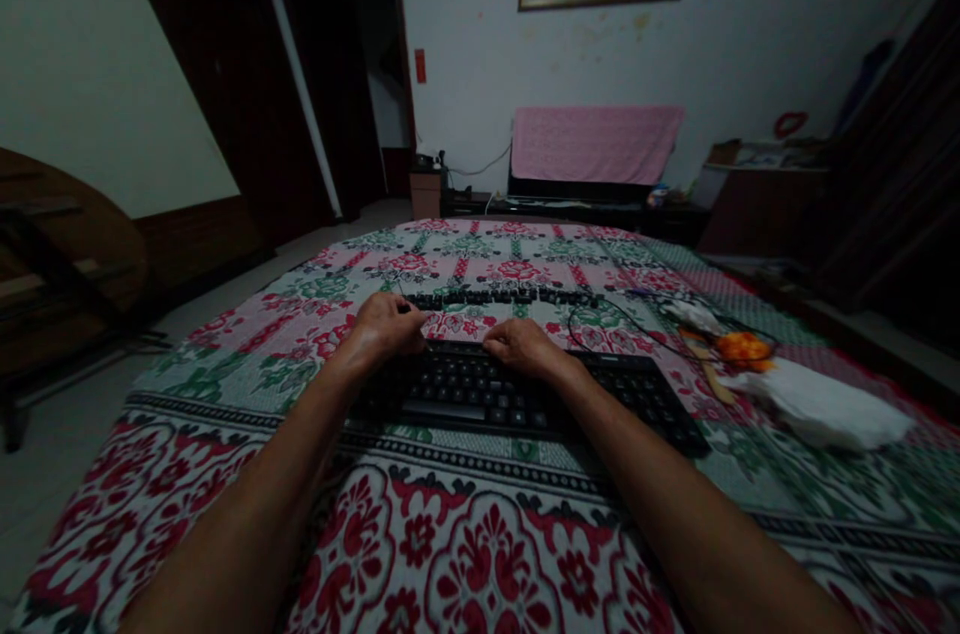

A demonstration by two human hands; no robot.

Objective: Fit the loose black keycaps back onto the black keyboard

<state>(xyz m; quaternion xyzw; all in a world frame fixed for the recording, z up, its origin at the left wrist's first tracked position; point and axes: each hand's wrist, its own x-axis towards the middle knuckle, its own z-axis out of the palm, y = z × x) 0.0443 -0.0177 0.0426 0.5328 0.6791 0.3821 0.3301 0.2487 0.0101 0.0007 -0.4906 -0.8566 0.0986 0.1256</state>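
A black keyboard [637,394] lies on a floral red, white and green cloth [465,544] in front of me. My left hand [386,326] is at the keyboard's far left corner. Its fingers are curled in a pinch, with a small dark piece at their tips that I cannot make out. My right hand [525,346] rests on the keyboard's far edge near the middle, fingers bent down onto it. Just beyond both hands a row of small black pieces [502,297] lies in a line on the cloth.
A thin black cable [600,314] loops to the right of the keyboard. Further right lie a white cloth bundle [825,409], an orange thing [742,347] and a small stick. A pink-covered cabinet [596,144] stands by the far wall, and dark wooden furniture [60,254] is at the left.
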